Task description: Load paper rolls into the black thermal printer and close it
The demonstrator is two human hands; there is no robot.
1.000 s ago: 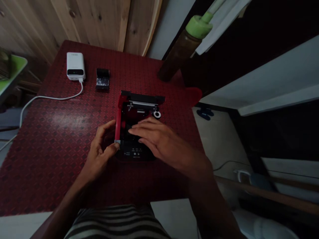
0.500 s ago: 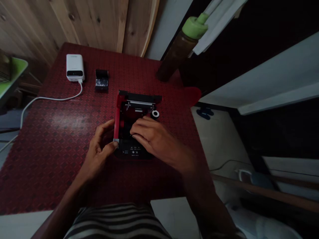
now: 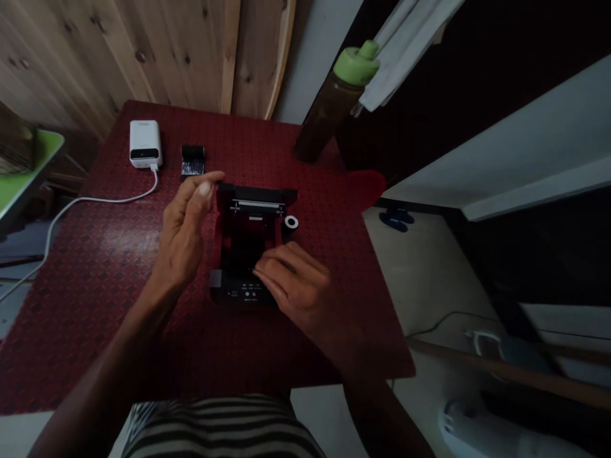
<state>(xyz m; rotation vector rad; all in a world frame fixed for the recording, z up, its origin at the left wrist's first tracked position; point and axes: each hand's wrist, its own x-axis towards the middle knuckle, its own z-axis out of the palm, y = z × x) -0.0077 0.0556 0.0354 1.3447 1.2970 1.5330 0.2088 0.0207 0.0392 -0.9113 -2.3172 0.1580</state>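
A small red and black printer [image 3: 245,245] lies on the red table [image 3: 109,267], its lid standing open at the far end. My left hand [image 3: 184,229] is raised at the printer's left side, fingertips close to the corner of the open lid, fingers apart and holding nothing I can see. My right hand [image 3: 291,286] rests on the printer's near right part, fingers curled down on the black front panel. A small white ring-shaped roll [image 3: 291,222] lies just right of the printer.
A white power bank [image 3: 145,144] with a white cable [image 3: 81,202] sits at the table's far left, a small black device [image 3: 192,160] beside it. A dark bottle with a green cap [image 3: 329,105] stands at the far right edge. Wooden wall behind.
My left hand left the printer's near left edge and rose toward the far left corner of the lid. My right hand slid back from the open bay to the front panel.
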